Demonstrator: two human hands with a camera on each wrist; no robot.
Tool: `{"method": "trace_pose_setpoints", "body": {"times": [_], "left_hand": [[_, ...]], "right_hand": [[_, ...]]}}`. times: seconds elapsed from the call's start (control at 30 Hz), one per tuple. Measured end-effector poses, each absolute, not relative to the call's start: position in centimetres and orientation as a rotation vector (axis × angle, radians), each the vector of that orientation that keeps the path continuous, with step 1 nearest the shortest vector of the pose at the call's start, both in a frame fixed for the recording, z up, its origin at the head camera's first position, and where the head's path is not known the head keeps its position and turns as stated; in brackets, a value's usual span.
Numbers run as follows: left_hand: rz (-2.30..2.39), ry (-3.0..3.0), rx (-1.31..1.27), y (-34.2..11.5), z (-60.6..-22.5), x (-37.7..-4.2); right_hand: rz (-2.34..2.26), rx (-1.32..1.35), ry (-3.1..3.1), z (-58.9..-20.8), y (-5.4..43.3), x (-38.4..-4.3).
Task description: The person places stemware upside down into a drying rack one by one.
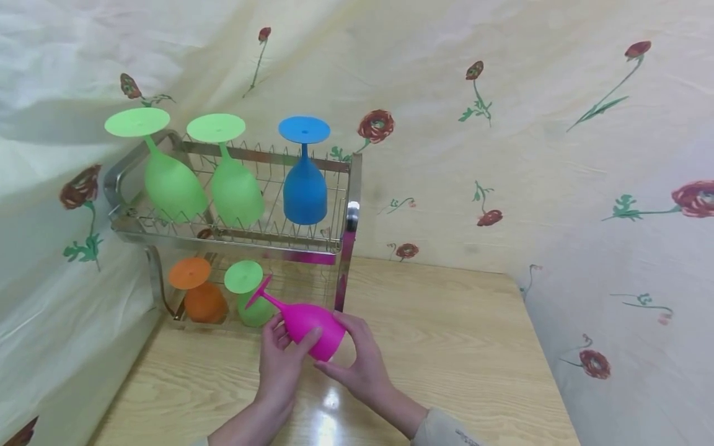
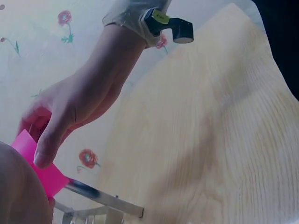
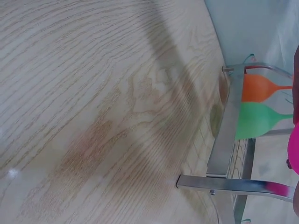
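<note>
A bright pink wine goblet (image 1: 304,317) is tilted in front of the rack, its foot up to the left and its rim down to the right. My left hand (image 1: 279,368) grips the bowl from the left, thumb across its near side. With thumb and fingers spread around the rim end, my right hand (image 1: 364,362) holds it too. In the left wrist view the right thumb lies against the pink bowl (image 2: 49,179). Just behind the goblet's foot, a green goblet (image 1: 245,277) and an orange goblet (image 1: 205,303) stand upside down on the rack's lower tier.
The two-tier metal dish rack (image 1: 352,217) stands at the back left. Its upper tier carries two upside-down green goblets (image 1: 237,192) and a blue one (image 1: 305,192). Flowered cloth (image 1: 435,124) hangs behind and beside the wooden table (image 1: 446,334).
</note>
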State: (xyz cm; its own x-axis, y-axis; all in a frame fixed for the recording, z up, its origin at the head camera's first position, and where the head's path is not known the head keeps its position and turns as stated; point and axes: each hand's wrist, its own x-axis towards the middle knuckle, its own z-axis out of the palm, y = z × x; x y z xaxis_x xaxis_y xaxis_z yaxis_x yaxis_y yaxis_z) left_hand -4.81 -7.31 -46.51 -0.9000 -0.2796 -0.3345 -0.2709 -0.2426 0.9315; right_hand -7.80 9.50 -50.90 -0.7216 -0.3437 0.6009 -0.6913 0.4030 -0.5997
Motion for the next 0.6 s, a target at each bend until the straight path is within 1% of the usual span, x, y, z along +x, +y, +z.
{"method": "trace_pose_setpoints", "body": {"times": [0.23, 0.4, 0.5, 0.6], "left_hand": [[-2.345, -1.943, 0.664, -8.3, -46.5, -4.7], [-2.27, -2.025, 0.58, -9.4, -46.9, -4.3], [-2.195, -2.09, 0.497, -10.1, -47.5, -4.1], [-2.073, -2.164, 0.404, -10.7, -48.1, -4.0]], "right_hand": [[1.221, 0.946, -2.322, -50.9, 9.3, -7.9], [1.148, 1.02, -2.39, -50.3, 10.4, -7.9], [1.108, 1.003, -2.423, -48.8, 11.7, -8.7], [1.14, 0.924, -2.451, -46.3, 12.8, -10.4]]}}
